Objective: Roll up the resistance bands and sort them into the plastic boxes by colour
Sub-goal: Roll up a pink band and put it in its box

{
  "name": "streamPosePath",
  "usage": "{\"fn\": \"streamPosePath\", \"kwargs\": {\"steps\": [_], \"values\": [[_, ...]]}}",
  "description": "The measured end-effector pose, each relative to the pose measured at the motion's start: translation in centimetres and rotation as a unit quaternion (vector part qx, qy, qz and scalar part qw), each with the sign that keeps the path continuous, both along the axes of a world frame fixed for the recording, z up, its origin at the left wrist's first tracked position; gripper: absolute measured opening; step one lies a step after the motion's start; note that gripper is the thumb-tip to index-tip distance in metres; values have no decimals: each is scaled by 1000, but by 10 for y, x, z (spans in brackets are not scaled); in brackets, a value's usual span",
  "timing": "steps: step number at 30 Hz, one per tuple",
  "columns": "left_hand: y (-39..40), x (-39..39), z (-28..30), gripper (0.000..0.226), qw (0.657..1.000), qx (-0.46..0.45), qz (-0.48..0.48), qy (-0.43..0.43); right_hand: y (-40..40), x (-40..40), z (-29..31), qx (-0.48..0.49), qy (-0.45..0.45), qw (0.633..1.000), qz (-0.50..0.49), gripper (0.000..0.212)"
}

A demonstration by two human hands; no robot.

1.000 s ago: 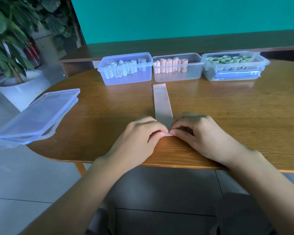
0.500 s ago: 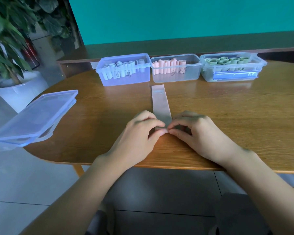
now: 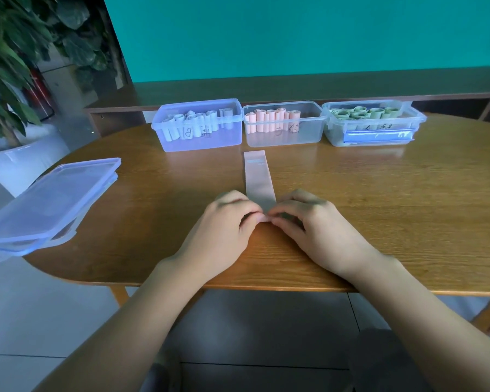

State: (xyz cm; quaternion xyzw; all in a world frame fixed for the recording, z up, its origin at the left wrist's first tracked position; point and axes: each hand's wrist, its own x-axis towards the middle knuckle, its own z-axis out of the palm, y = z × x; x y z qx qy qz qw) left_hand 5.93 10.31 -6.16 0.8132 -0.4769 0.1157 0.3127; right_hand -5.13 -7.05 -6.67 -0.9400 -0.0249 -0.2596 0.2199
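Observation:
A pale pink resistance band (image 3: 258, 178) lies flat on the wooden table (image 3: 379, 210), running away from me toward the boxes. My left hand (image 3: 224, 230) and my right hand (image 3: 314, 230) pinch its near end side by side, fingers curled over a small roll that is mostly hidden. Three clear plastic boxes stand in a row at the back: the left box (image 3: 200, 140) holds pale blue rolls, the middle box (image 3: 283, 137) pink rolls, the right box (image 3: 374, 135) green rolls.
Stacked clear lids (image 3: 48, 202) overhang the table's left edge. A potted plant in a white pot (image 3: 14, 162) stands on the floor at the left. A dark shelf and teal wall run behind the boxes.
Both hands have crept a little forward along the band, and the flat stretch left in front of them has become shorter.

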Motion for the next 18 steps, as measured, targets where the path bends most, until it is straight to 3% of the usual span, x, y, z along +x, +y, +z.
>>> {"fn": "streamPosePath", "kwargs": {"steps": [8, 13, 18], "values": [[0, 1, -1, 13, 1000, 5, -3, -4, 0, 4, -1, 4, 13, 1000, -4, 30], [-4, 5, -4, 19, 1000, 12, 9, -9, -1, 5, -1, -2, -6, 1000, -2, 17], [-4, 4, -1, 22, 999, 0, 27, -45, -8, 12, -4, 6, 4, 1000, -5, 19]]}}
